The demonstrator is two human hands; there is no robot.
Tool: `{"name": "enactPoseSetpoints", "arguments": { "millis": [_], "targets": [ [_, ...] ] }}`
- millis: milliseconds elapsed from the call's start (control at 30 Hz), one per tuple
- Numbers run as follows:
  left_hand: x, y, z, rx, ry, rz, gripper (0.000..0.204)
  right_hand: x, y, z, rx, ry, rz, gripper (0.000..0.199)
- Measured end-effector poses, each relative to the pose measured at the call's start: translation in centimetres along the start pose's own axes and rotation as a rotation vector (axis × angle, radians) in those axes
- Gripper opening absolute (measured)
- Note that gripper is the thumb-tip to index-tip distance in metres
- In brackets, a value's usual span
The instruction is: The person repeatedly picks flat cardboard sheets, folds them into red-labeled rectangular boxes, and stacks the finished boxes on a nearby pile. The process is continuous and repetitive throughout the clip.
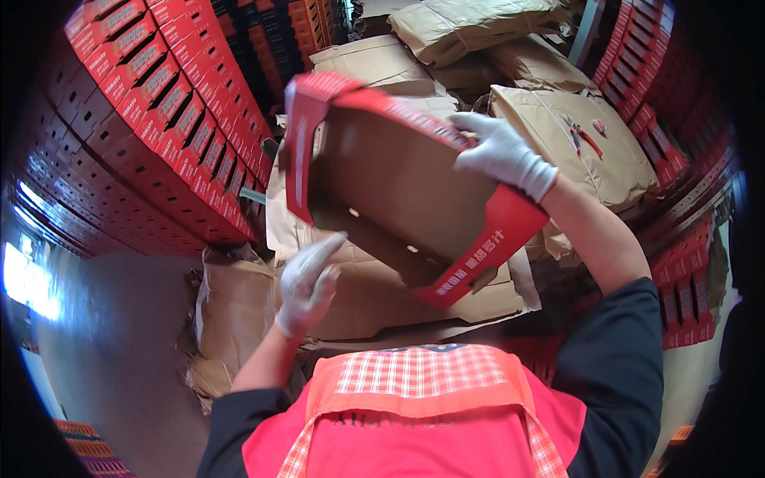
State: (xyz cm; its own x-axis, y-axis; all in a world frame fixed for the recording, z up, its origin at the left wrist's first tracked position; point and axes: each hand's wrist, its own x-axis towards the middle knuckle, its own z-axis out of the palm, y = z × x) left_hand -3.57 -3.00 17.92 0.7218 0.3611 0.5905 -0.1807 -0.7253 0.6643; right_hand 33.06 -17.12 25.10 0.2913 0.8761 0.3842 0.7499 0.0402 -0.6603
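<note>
A red cardboard box (390,183), brown inside and open at the top, is tilted in the air in front of me. My right hand (502,151), in a white knitted glove, grips its far right edge, with the fingers over the rim. Just below the box's near left corner is my left hand (307,283), gloved too; its fingers are stretched out and slightly blurred, and it holds nothing. Under the box lie flat brown cardboard sheets (382,307) in a stack.
Tall stacks of red boxes (159,103) rise at the left, and more red boxes (637,64) stand at the right. Wrapped brown cardboard bundles (470,28) are piled behind. Red-handled pliers (584,137) lie on the bundle at the right.
</note>
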Motion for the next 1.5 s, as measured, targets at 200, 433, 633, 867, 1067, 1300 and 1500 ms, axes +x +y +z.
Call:
{"name": "enactPoseSetpoints", "arguments": {
  "millis": [200, 433, 633, 867, 1067, 1300, 1500],
  "targets": [
    [-1.1, 1.2, -0.3, -0.248, 0.253, 0.014, 0.084, -5.9, 15.0, 4.6, 0.742, -0.373, 0.591, 0.025],
    [8.3, 6.1, 7.0, 0.353, -0.581, 0.476, 0.086, -10.9, 10.5, 8.8, -0.071, -0.371, 0.743, 0.027],
    [9.6, 5.8, 13.7, 0.058, -0.272, 0.547, 0.083, -10.1, -3.2, -0.1, 0.373, 0.748, 0.015, 0.022],
    [7.7, 4.6, 18.3, -0.073, 0.101, 0.270, 0.148, -9.3, -8.8, -0.4, -0.275, -0.009, 0.165, 0.039],
    [6.5, 4.8, 19.6, -0.480, -0.131, -0.121, 0.111, -6.1, -8.5, 1.0, -0.472, -0.249, 0.187, 0.020],
    [4.7, 3.2, 17.8, -0.722, -0.446, -0.228, 0.092, -2.4, -9.1, 6.5, -0.595, -0.289, -0.144, 0.026],
    [2.8, -1.5, 10.0, -0.166, 0.169, 0.196, 0.078, 0.0, -13.4, 9.7, 0.350, -0.152, -0.078, 0.031]
  ]
}}
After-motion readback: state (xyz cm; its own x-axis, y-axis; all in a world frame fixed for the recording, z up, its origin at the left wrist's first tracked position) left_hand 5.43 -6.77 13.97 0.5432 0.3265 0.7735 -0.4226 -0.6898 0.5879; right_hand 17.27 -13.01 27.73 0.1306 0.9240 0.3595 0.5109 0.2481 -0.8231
